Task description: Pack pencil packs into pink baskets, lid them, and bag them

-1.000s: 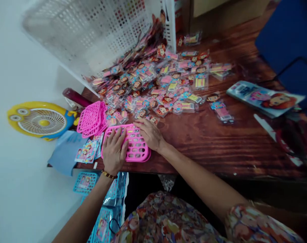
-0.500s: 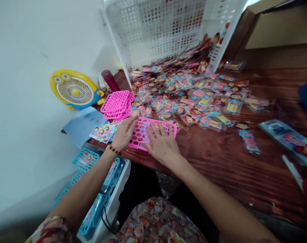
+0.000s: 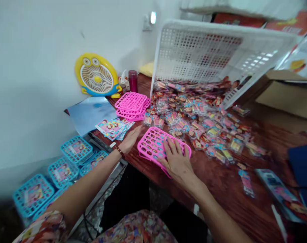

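A pink plastic box with a perforated lid (image 3: 153,144) lies near the front edge of the table. Flat on the right part of its lid rests my right hand (image 3: 178,158), fingers spread. My left hand (image 3: 131,139) is off the box, just to its left, with fingers stretched out and nothing held. Close by on that side are several printed picture cards (image 3: 114,129). Behind them sits a stack of pink perforated lids (image 3: 131,103). What is inside the box shows only as bits of colour through the holes.
A tipped white basket (image 3: 193,50) spills many small bagged doll-print packets (image 3: 193,121) across the table. A yellow fan (image 3: 97,76) and a dark red bottle (image 3: 133,81) stand at back left. Filled blue boxes (image 3: 76,148) sit lower left. A cardboard box (image 3: 287,98) is at right.
My left hand has come off the box's left side and moved away from it. My right hand stays on the lid. The camera view has shifted, showing more of the basket and blue boxes.
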{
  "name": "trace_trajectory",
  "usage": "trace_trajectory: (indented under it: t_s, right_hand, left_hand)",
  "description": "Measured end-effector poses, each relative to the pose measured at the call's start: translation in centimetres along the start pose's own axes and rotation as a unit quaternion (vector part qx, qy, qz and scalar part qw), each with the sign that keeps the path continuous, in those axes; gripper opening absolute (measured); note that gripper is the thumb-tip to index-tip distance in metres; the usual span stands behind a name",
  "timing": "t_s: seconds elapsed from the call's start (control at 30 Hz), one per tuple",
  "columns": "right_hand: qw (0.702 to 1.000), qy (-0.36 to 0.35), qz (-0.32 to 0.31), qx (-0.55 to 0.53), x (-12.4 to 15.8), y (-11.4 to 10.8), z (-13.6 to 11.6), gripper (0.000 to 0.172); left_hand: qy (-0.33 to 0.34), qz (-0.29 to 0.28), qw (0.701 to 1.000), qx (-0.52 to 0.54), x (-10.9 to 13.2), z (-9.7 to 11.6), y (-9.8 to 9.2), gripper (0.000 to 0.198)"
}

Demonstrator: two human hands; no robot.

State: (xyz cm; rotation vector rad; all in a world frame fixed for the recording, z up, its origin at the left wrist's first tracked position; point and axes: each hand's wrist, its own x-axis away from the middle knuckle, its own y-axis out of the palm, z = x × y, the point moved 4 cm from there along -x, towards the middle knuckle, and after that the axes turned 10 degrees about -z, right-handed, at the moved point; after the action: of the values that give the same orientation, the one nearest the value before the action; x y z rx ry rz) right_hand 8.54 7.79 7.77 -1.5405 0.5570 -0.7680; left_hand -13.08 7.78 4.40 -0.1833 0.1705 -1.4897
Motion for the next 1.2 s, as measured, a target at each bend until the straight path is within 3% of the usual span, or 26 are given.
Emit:
trace_trajectory:
  t_s: [0.17, 0.33, 0.53, 0.7, 0.83, 0.93, 1.07, 1.2]
  right_hand:
    - [0.999, -0.013, -0.013, 0.029, -2.5, -2.6, 0.0, 0.065]
    - [0.993, -0.098, -0.039, 0.048, -5.1, -1.3, -0.8, 0.075]
    - [0.996, -0.070, -0.042, 0.036, -4.9, -0.3, -1.5, 0.079]
    - [0.996, -0.001, -0.085, -0.016, -4.4, -1.2, -1.5, 0.071]
    - [0.999, -0.042, -0.010, 0.013, -2.0, -0.7, 1.1, 0.062]
    - [0.994, -0.087, 0.054, 0.029, -0.2, 1.6, 3.4, 0.065]
    - [0.992, -0.092, 0.081, 0.031, 0.5, 4.0, 4.3, 0.067]
    - [0.993, -0.080, 0.082, 0.015, 0.0, 4.2, 4.0, 0.069]
  left_hand:
    - [-0.003, 0.028, 0.999, 0.019, 2.7, -1.3, 0.0, 0.063]
    - [0.021, 0.012, 1.000, -0.003, 3.2, -1.1, 1.8, 0.049]
    - [0.029, 0.011, 0.996, -0.079, 2.8, -1.1, 1.3, 0.043]
    - [0.043, 0.062, 0.972, -0.222, 2.4, 2.3, 0.8, 0.045]
    - [0.127, -0.006, 0.885, -0.448, 1.9, 5.6, 4.4, 0.043]
    - [0.135, -0.027, 0.847, -0.514, 1.3, 5.5, 6.4, 0.058]
    - [0.123, -0.030, 0.836, -0.534, 1.0, 4.4, 6.6, 0.066]
    - [0.132, -0.020, 0.862, -0.489, 0.8, 4.7, 6.3, 0.061]
